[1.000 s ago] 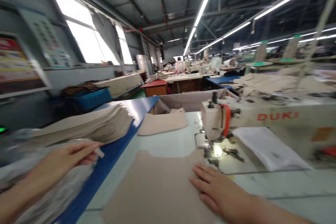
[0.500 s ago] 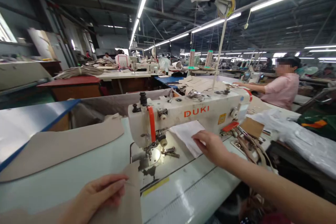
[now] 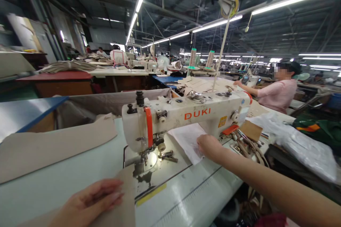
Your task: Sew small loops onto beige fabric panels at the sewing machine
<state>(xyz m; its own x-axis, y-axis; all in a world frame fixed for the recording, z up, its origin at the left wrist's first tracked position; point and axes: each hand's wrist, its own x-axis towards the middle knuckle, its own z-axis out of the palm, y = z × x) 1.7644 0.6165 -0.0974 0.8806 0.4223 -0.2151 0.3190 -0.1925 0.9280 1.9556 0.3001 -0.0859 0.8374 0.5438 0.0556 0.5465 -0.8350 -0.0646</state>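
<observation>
My right hand (image 3: pixel 211 148) is closed on the near right edge of a thin white sheet (image 3: pixel 185 141); whether it is paper or cloth I cannot tell. The sheet lies under the arm of a white sewing machine (image 3: pixel 173 117) marked DUKI. At the lower left, my left hand (image 3: pixel 92 202) is over a beige fabric piece (image 3: pixel 125 202), its fingers bent, with a gap between thumb and forefinger. That fabric's far corner is just short of the needle plate (image 3: pixel 151 160). Another beige panel (image 3: pixel 58 145) lies farther back on the left.
Straps and small tools (image 3: pixel 247 145) lie right of the machine, beside clear plastic wrapping (image 3: pixel 306 149). Beyond the machine are beige cut pieces (image 3: pixel 197 86), thread cones (image 3: pixel 193 57) and a thread stand (image 3: pixel 222 53). A co-worker in pink (image 3: pixel 278 92) sits at the right.
The view has turned slightly right. My left thumb and forefinger, pinched together before, are now farther apart. My right hand is still on the white sheet, whose near edge has become more rumpled.
</observation>
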